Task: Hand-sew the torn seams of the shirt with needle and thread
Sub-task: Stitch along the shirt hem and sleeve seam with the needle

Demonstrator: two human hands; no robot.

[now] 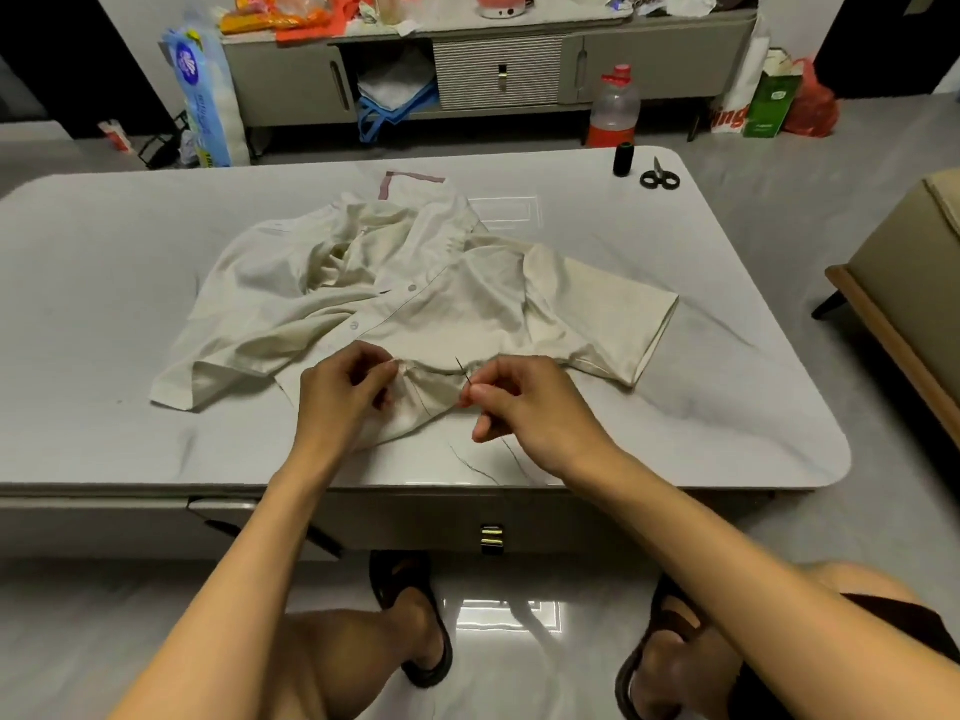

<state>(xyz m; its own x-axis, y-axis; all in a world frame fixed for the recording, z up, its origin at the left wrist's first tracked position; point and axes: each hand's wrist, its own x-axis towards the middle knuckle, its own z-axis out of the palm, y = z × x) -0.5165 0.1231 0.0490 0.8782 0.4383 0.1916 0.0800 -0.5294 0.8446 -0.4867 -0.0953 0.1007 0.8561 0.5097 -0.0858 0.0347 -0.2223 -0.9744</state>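
the cream shirt [415,283] is lying crumpled across the middle of the grey bench [104,283], and its near hem is rising slightly off the surface between the two hands. the left grip [345,392] is pinching a fold of that hem between thumb and curled fingers. the right grip [524,407] is pinching the lower end of the needle [464,370] between thumb and forefinger. the needle is pointing up and away, leaning a little to the left, with its tip over the hem edge just beside the right fingertips. whether it is passing through the cloth is too fine to tell. dark thread [478,467] is trailing from below the right grip toward the bench's near edge. the black spool [623,159] and scissors [660,176] are sitting near each other at the far right corner, well apart from both hands.
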